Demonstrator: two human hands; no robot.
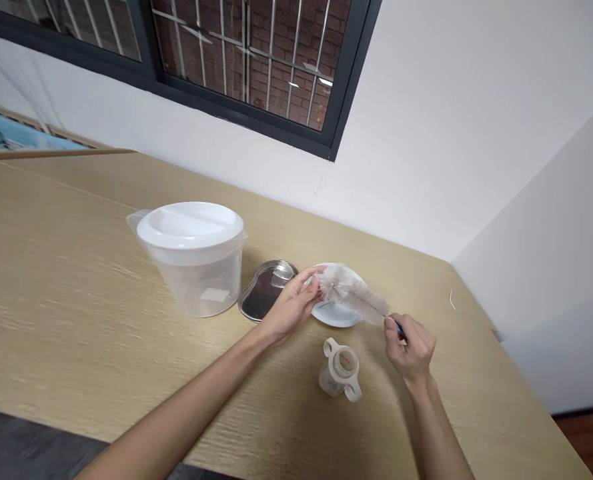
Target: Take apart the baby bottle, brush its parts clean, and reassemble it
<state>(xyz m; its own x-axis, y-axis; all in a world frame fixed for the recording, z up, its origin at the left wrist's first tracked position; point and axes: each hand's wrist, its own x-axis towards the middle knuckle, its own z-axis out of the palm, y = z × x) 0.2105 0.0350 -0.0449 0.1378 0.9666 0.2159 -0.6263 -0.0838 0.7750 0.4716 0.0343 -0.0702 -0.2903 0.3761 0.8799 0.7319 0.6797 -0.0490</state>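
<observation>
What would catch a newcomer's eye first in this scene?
The eye goes first to the fluffy bottle brush in the middle of the view, its bristles pinched by the left hand while the right hand holds its blue end. To the left stands a large clear plastic pitcher with a white lid, and just below the brush sits a two-handled baby bottle on the wood-grain tabletop.

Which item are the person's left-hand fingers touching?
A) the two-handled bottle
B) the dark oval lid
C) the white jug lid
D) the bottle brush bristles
D. The left hand pinches the end of the bottle brush bristles, while the right hand grips the blue handle.
</observation>
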